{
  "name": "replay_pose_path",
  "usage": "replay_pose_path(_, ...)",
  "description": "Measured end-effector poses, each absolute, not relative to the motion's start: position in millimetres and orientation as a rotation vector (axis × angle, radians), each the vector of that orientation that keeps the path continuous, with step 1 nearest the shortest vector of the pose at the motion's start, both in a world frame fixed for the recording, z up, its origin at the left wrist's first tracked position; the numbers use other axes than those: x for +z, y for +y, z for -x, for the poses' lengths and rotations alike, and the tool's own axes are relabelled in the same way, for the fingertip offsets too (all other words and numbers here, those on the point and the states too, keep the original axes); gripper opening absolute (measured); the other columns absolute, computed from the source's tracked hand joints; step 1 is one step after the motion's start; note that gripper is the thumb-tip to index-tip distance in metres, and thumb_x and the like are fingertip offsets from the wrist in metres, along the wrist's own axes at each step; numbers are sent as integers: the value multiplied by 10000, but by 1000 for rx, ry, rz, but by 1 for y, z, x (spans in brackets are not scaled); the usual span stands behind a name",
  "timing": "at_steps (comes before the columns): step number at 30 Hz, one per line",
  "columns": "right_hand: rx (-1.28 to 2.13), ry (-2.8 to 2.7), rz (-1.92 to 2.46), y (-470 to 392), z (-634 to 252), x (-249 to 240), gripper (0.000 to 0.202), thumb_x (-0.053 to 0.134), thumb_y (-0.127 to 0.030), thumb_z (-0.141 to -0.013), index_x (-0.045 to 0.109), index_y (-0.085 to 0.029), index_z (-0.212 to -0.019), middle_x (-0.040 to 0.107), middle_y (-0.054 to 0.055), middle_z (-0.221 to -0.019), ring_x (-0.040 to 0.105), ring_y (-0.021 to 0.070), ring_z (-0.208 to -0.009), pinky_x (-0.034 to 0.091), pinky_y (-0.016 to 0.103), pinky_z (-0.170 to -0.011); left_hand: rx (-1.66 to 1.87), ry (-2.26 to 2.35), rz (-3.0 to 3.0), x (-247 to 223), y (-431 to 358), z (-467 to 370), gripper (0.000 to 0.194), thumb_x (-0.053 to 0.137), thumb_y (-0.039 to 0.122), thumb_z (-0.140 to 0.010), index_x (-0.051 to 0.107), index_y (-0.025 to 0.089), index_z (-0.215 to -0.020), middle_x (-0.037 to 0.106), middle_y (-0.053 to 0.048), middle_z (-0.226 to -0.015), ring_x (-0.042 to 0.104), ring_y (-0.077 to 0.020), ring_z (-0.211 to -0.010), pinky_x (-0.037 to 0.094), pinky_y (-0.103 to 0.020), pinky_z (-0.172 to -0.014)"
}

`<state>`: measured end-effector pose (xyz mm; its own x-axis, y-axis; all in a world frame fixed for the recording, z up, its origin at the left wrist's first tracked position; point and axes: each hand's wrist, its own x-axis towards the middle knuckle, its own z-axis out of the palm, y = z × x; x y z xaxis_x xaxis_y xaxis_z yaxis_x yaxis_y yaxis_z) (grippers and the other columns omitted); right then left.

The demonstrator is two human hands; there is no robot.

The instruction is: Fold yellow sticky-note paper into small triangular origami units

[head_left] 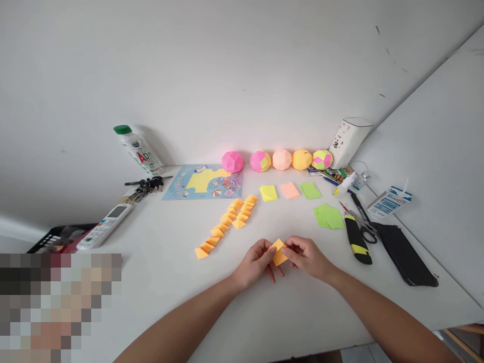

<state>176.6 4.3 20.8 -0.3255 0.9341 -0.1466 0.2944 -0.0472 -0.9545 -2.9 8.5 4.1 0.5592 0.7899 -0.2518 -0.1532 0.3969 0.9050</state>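
Note:
A small orange paper square (280,253) is held between my two hands above the front middle of the white table. My left hand (257,262) pinches its left side with thumb and forefinger, the lower fingers spread beneath. On the right side, my right hand (305,256) grips the paper between thumb and fingers. Folded orange paper pieces (221,229) lie in two overlapping rows to the left and beyond my hands. Farther back are a yellow paper stack (268,193), a peach stack (290,190) and a green stack (310,190). Loose green sheets (329,217) lie right of centre.
Several faceted paper balls (282,160) line the wall. At left are a bottle (140,151), keys (145,186), a remote (106,226) and a blue card (176,184). At right stand a glue bottle (345,185), scissors (367,233), a cutter (357,239) and a black pouch (406,254).

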Motion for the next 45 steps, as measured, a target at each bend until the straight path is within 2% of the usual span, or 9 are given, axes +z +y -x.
replay_pose_path(6,1343,-1662,1219,4,-177,23,298,510,-388,-842,464,-176,-637,453,-27,-635,448,90,-506,368,220,-466,682,709,-957,6,8,3,364,459,538,-809,357,189,-805,650,-54,-755,659,-199,-647,450,-235,-424)
replay_pose_path(10,1363,-1616,1173,5,-177,23,293,499,-395,-849,506,-170,-663,508,-7,-686,495,99,-531,413,235,-503,739,673,-932,6,7,3,333,505,494,-806,400,180,-773,636,-37,-777,634,-182,-731,485,-265,-529)
replay_pose_path(14,1391,-1550,1213,5,-178,22,287,537,-403,-827,531,-162,-673,514,-11,-631,495,103,-538,432,229,-507,815,663,-866,3,10,4,302,593,423,-774,463,159,-711,610,-5,-734,601,-132,-676,489,-272,-624)
replay_pose_path(19,1379,-1523,1296,3,-180,20,278,573,-419,-794,552,-160,-693,543,-8,-624,509,105,-529,455,220,-479,826,687,-784,0,14,6,306,663,404,-717,502,146,-680,629,-22,-683,591,-131,-594,486,-286,-600)
replay_pose_path(25,1313,-1581,1332,3,-180,25,253,586,-392,-785,543,-171,-669,538,-13,-618,504,107,-528,458,224,-488,872,719,-755,-1,14,5,276,663,362,-728,512,139,-669,635,-24,-653,587,-124,-566,493,-282,-580)
replay_pose_path(31,1333,-1747,1270,5,-179,30,148,603,-318,-779,588,-172,-775,577,6,-718,512,121,-620,444,240,-574,915,750,-732,0,11,4,267,678,349,-717,499,152,-737,605,12,-617,567,-111,-551,494,-267,-550)
replay_pose_path(36,1365,-1755,1233,5,-180,25,185,571,-319,-807,571,-159,-714,531,-1,-666,496,119,-598,430,246,-560,944,758,-713,0,10,3,277,679,326,-724,450,184,-789,542,62,-581,542,-83,-535,451,-203,-515)
replay_pose_path(41,1385,-1742,1213,5,-180,25,182,564,-324,-817,585,-161,-738,533,3,-687,492,121,-611,417,243,-553,932,691,-754,-1,10,4,241,651,330,-750,470,177,-791,549,41,-654,551,-91,-586,459,-215,-537)
replay_pose_path(45,1336,-1767,1215,5,-180,28,176,563,-327,-820,597,-169,-753,572,10,-713,510,127,-634,421,249,-588,887,642,-832,-3,10,6,228,619,339,-774,547,170,-909,590,-11,-776,568,-119,-647,492,-274,-600)
